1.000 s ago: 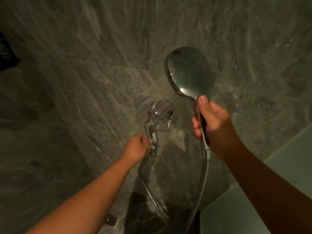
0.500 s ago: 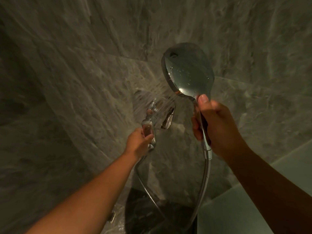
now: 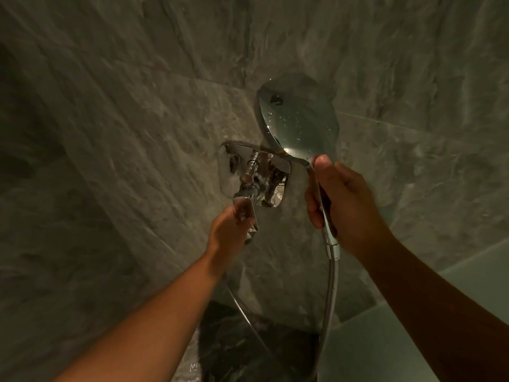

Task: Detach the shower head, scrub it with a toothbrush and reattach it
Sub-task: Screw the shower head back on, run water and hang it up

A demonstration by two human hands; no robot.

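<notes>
Up above the right hand, which grips its handle, rises one shower head; the left hand clasps one chrome lever.

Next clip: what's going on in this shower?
A person stands at a grey stone-tiled shower wall. The right hand grips the handle of a chrome handheld shower head, holding it up with its wet back toward the camera; its hose hangs down from the handle. The left hand holds the lever of the chrome wall mixer valve. No toothbrush is in view, so this is not a scrubbing moment.
</notes>
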